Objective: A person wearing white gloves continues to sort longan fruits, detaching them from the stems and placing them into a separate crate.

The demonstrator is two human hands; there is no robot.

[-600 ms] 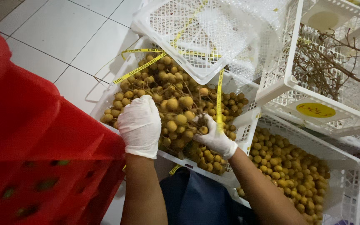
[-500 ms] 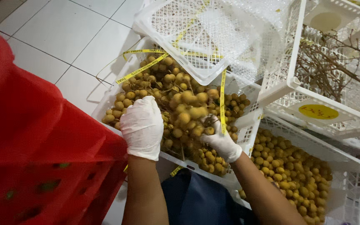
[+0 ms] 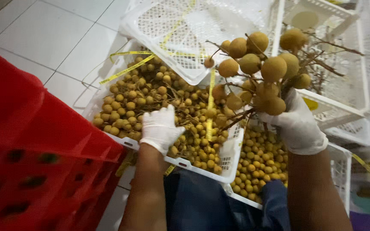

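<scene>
My right hand (image 3: 297, 124), in a white glove, holds up a bunch of round tan fruits on brown twigs (image 3: 258, 68), lifted close to the camera. My left hand (image 3: 161, 128), also gloved, rests palm down on the heap of loose fruit (image 3: 159, 102) in a white plastic crate (image 3: 230, 156) in front of me. A yellow strap (image 3: 210, 107) runs across that heap.
A red plastic crate (image 3: 35, 149) stands at the left. An upturned white crate (image 3: 180, 38) leans over the fruit heap. Another white crate with fruit (image 3: 258, 167) sits lower right, and one with bare twigs (image 3: 339, 72) at upper right. White floor tiles (image 3: 52, 38) lie at upper left.
My right hand has lifted a bunch of fruit out of the crate, up and to the right. My left hand has stayed on the heap, shifting slightly toward the crate's near edge.
</scene>
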